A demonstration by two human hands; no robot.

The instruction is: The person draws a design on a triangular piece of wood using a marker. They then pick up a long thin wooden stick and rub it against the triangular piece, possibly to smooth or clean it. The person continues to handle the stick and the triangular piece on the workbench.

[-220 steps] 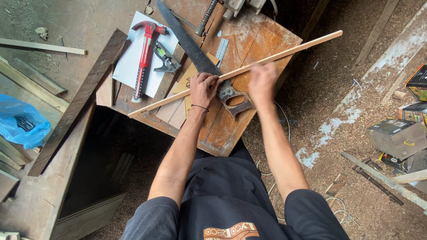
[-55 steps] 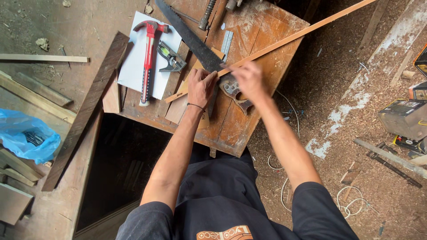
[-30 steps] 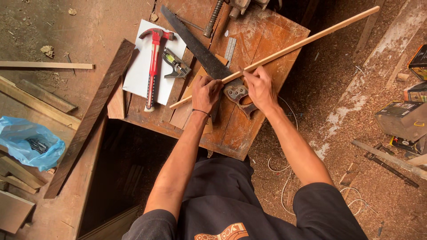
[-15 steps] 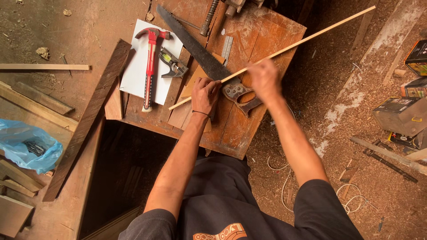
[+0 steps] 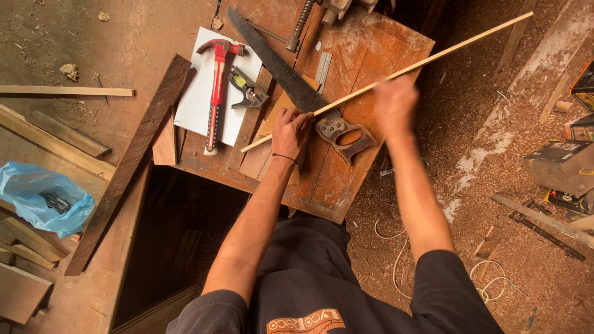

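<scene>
On the desk [image 5: 377, 55], right about the middle, the left hand [image 5: 292, 128] is pressed down with its fingers bunched over the near end of the long thin wood strip [image 5: 433, 57], pinning it against a small flat offcut board [image 5: 272, 148] underneath. That hand basically hasn't budged compared with half a second ago, so it's clearly the anchor here. The right hand [image 5: 395, 102] is the one that changed: it was sitting lower, close to the saw handle, and now it's slid up along the strip and is a total motion blur, so I can't tell if it's closed around the strip or just rubbing over it. Over the last few seconds it's been going back and forth along the same stretch, so my read is that it's running something along the strip, smoothing or marking it maybe, and that work isn't finished. The strip itself runs diagonally from under the left hand up past the far right corner of the desk, sticking out over the sawdust-covered floor [image 5: 495, 154]. It crosses over the handsaw [image 5: 291, 74], whose handle lies just beside the left hand. Further left there's a white sheet [image 5: 198, 99] with 1 red hammer [image 5: 215, 93] and a small square tool [image 5: 247, 93] on it, untouched. A dark plank [image 5: 124, 167] leans off the desk's left edge, and a blue plastic bag [image 5: 43, 198] sits well apart at far left.
</scene>
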